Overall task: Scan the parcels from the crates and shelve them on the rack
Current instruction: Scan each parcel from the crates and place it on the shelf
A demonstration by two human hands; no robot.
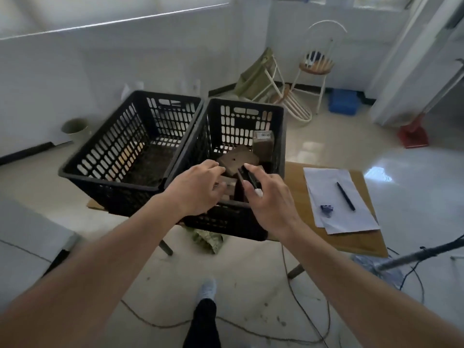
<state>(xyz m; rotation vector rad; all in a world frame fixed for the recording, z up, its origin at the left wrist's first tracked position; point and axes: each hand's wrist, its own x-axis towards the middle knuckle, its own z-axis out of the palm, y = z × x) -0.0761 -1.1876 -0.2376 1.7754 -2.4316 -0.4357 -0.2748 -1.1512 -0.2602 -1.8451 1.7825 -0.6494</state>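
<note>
At nine o'clock, the left black slatted crate [120,146] sits on the worktop [361,237], nothing plainly visible inside. Left hand [198,189] reaches over the near rim of the right crate [278,136], fingers [213,169] loosely curled, gripping nothing I can make out. Inside, brown cardboard parcels: a flat one [237,160] tilted at centre, an upright one [262,144] with a white label at one o'clock. Right hand [268,197] holds a slim black scanner [251,180], fingers wrapped round it. At three o'clock, papers [336,199], a black pen [346,196], a blue clip [327,209].
</note>
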